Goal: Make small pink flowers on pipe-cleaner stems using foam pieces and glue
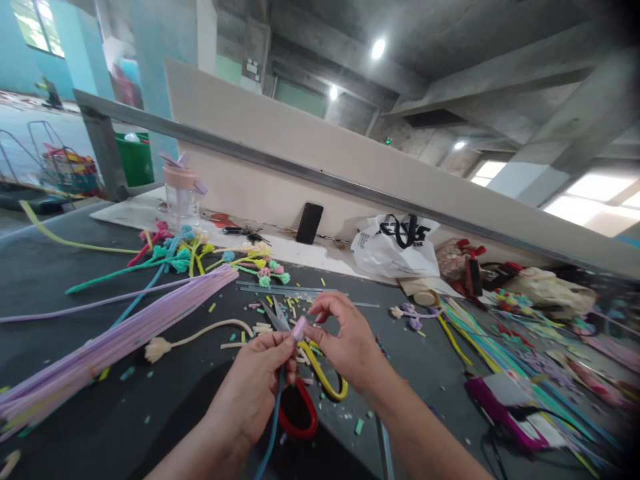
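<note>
My left hand (255,377) pinches a small lilac fuzzy piece (300,328) between thumb and fingers. A blue pipe cleaner (273,433) hangs down from the same hand. My right hand (345,333) has its thumb against the lilac piece, its index finger curled above. Below both hands lie scissors (279,317), blades pointing away, with one red loop and what looks like a yellow loop. Around them are several short cut bits (263,328) of pipe cleaner. To the left rests a long bundle of lilac pipe cleaners (150,323), beside a cream pipe-cleaner flower (159,348).
Colourful pipe-cleaner flowers (260,257) and a lidded cup (183,190) stand at back left. A phone (309,223) leans on the partition (280,180), near a white bag (395,247). On the right are a purple glue-gun-like device (505,413) with a cord and more pipe cleaners (500,340).
</note>
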Motion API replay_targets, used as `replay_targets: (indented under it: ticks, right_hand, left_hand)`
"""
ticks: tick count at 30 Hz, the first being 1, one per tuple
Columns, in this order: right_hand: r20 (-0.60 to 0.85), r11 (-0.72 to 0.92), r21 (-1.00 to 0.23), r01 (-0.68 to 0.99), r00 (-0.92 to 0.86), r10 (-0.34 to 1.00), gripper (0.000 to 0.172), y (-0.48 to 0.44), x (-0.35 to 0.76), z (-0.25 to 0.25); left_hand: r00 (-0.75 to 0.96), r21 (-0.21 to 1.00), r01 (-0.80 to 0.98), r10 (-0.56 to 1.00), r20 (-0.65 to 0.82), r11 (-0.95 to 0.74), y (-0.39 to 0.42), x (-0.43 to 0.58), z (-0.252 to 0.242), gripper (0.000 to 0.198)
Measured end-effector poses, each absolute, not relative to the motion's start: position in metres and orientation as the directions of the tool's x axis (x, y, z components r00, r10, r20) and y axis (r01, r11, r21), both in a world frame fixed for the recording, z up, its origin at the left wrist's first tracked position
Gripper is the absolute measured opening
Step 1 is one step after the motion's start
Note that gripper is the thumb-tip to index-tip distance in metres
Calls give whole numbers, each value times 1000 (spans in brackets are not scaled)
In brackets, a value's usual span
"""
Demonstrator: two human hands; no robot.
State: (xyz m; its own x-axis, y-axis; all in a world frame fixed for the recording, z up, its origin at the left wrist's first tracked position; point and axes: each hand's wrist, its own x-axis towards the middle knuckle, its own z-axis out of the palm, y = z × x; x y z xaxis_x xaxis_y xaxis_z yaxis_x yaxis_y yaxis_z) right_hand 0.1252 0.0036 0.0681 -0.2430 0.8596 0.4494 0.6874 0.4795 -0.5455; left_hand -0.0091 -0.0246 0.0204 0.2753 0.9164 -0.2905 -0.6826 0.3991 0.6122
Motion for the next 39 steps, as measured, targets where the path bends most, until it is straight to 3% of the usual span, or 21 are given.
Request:
replay_targets:
  ticks: [11, 27, 35, 39]
  right_hand:
    - [449, 476, -565, 674, -232, 863, 7, 1, 130, 66]
    - [462, 458, -562, 689, -198, 864, 15, -3, 126, 54]
    - [393, 393, -715, 578, -132, 910, 22, -7, 132, 63]
    - [365, 402, -594, 697, -211, 907, 8, -12, 145, 55]
  left_hand:
    - [271, 570, -702, 901, -338, 426, -24, -8, 21, 8]
    - [291, 592, -688, 907, -304, 419, -23, -9, 19, 7]
    - [215, 568, -727, 913, -346, 386, -19, -13, 17, 8]
    - [212, 583, -726, 925, -315, 365, -19, -16, 17, 6]
